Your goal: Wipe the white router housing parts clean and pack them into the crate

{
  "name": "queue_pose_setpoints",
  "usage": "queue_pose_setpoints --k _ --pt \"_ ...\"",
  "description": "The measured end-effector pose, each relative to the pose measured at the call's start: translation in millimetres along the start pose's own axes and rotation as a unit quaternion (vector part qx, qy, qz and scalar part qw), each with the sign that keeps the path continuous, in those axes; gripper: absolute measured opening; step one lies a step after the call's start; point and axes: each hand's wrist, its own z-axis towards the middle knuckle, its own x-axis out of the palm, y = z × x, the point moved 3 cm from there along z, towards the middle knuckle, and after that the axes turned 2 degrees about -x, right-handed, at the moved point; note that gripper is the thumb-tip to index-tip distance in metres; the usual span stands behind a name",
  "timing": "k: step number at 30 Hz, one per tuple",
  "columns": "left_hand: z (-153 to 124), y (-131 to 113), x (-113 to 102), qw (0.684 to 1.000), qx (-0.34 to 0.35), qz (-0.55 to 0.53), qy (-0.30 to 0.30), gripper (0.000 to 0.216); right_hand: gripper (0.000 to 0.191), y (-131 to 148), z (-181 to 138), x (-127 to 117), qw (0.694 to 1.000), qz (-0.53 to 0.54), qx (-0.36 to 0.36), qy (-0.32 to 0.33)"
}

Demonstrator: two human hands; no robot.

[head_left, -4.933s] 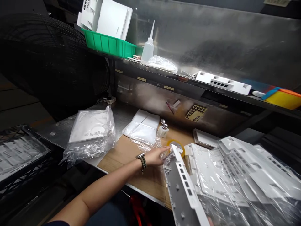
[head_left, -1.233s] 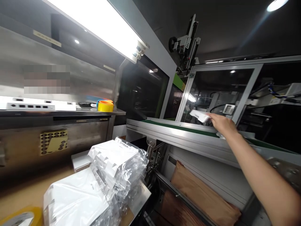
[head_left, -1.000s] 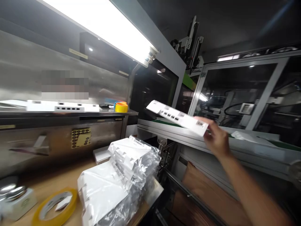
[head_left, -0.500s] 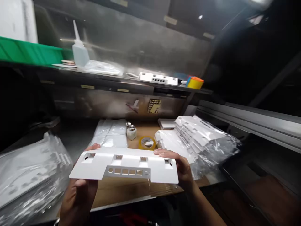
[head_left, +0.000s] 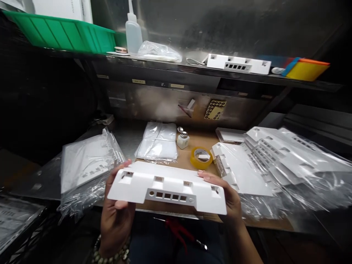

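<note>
The white housing (head_left: 169,185) had come in over the desk (head_left: 123,135) from the right, both ends grasped by the left hand (head_left: 117,216) and right hand (head_left: 231,201), and seemed light, stiff and smooth, best held there.

I count two hands, a left hand (head_left: 118,218) and a right hand (head_left: 231,200), to one white cover (head_left: 165,174), which has four square holes (head_left: 167,196) in a row. One further unbagged cover (head_left: 238,64) makes two. I also get one green basket (head_left: 63,36), one squeeze bottle (head_left: 134,36), one small jar (head_left: 182,141), one roll of tape (head_left: 195,161), one stack of clear bags (head_left: 158,141), one sheet of stickers (head_left: 215,110) and one red-handled tool (head_left: 176,230). The bagged covers (head_left: 280,156) overlap too much for me to number them.
</note>
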Motion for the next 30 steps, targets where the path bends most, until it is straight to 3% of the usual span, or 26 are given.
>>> queue_pose_setpoints --k 4,11,15,17,19,23,26,28,30 --pt "-8 11 6 0.998 -0.032 -0.061 0.009 0.076 0.032 -12 -12 -9 1.000 -0.010 0.021 -0.019" --pt "-12 27 -1 0.998 -0.005 -0.014 0.061 0.071 0.034 -23 -25 -15 0.999 -0.022 0.034 -0.037" --pt "-15 31 2 0.998 -0.007 -0.041 0.057 0.068 0.034 -29 -27 -19 0.999 -0.019 0.034 -0.025" --pt "-13 32 3 0.994 -0.030 -0.100 0.023 0.071 0.032 -30 -27 -20 0.999 -0.018 0.021 -0.024" --pt "-8 36 0 0.971 -0.132 -0.197 -0.014 0.076 0.032 -29 -24 -19 1.000 -0.018 0.001 -0.012" --pt "-3 44 -9 0.848 -0.435 -0.302 0.003 0.068 0.034 -18 -10 -13 0.992 -0.062 -0.058 0.098" --pt "2 42 -24 0.814 -0.502 -0.293 -0.022 0.051 0.043 -18 16 -17 0.956 -0.192 -0.068 0.211" --pt "5 38 -32 0.819 -0.499 -0.273 -0.072 0.050 0.046 -31 45 -26 0.910 -0.339 0.018 0.240" --pt "8 32 -37 0.829 -0.481 -0.259 -0.123 0.049 0.041 -51 77 -36 0.837 -0.474 0.137 0.239"
